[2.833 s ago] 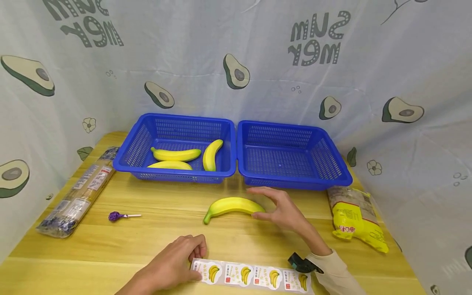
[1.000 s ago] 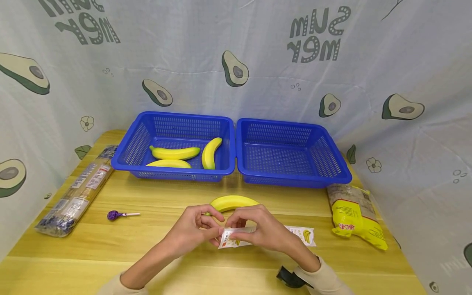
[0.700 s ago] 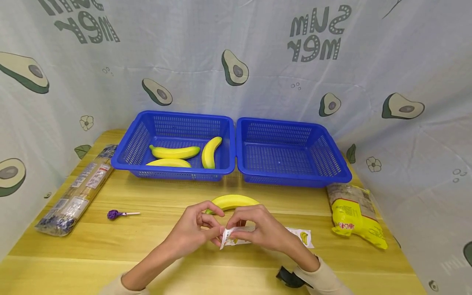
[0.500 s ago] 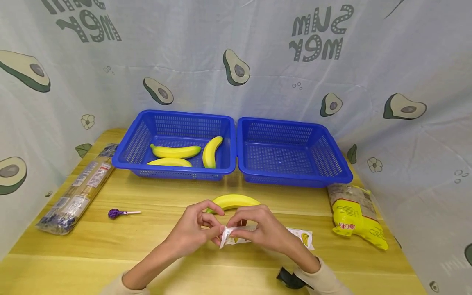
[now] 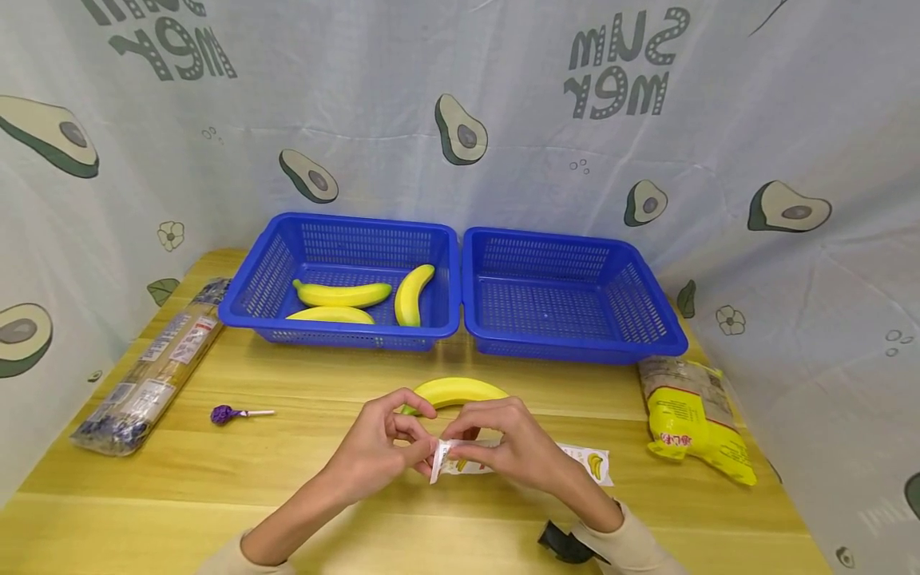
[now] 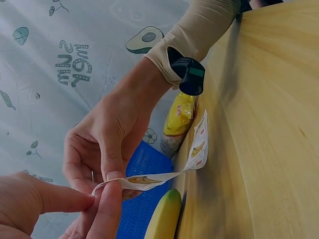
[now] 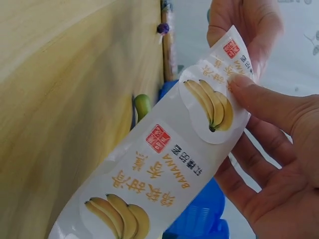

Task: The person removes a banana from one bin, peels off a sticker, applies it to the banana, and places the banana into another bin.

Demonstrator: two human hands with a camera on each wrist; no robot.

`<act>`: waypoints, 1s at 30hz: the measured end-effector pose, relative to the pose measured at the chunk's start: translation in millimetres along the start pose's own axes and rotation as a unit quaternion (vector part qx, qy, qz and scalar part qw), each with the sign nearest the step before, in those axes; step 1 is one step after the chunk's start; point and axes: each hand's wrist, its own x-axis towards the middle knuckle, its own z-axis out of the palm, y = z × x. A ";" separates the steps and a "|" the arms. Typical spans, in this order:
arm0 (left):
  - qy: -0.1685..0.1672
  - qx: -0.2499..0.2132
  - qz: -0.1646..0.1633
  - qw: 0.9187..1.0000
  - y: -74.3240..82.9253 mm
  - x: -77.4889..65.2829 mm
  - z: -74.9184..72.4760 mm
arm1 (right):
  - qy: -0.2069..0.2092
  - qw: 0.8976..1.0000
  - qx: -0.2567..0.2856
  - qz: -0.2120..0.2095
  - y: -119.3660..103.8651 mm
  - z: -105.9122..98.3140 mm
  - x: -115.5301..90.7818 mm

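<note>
In the head view, a strip of banana stickers [image 5: 585, 461] is held up over the table between both hands. My left hand [image 5: 374, 447] pinches its left end between thumb and finger. Close beside it, my right hand [image 5: 513, 447] grips the strip with the thumb on its printed face. Seen from the right wrist, the sticker strip [image 7: 164, 159] carries banana pictures and lettering, and its held end is bent. Just behind the hands a yellow banana [image 5: 460, 391] lies on the table, its near side partly hidden by them.
Behind stand two blue baskets: the left basket [image 5: 338, 334] contains three bananas, the right basket [image 5: 575, 348] none. A purple-wrapped lollipop [image 5: 224, 414] and a long clear packet [image 5: 154, 375] lie at left. A yellow bag [image 5: 683, 415] sits at right.
My right hand has left the banana and taken hold of the sticker strip. The strip has come up off the table, both hands have met at its left end, and that end has bent.
</note>
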 end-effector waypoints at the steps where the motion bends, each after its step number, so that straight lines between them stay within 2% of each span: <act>1: 0.001 0.000 -0.001 1.000 -0.1 0.1 0.2 | 0.001 1.000 -0.001 0.000 -0.1 0.2 -0.1; 7: 0.000 -0.008 -0.002 1.000 0.1 0.4 2.1 | -0.001 1.000 0.008 -0.003 0.0 0.6 0.0; 13: 0.007 -0.004 0.013 1.000 0.8 -0.9 5.8 | -0.008 1.000 0.005 -0.001 -2.1 0.6 0.7; 20: 0.030 0.035 0.027 0.999 0.8 -2.9 8.9 | -0.010 0.999 -0.013 0.039 -4.3 1.5 2.2; 24: 0.037 0.057 0.023 0.997 0.4 -2.0 8.7 | -0.019 0.999 -0.013 0.046 -3.5 1.6 2.3; 30: 0.046 0.059 0.006 0.997 -1.4 -0.2 7.4 | -0.034 0.997 -0.012 0.063 -3.0 0.9 2.6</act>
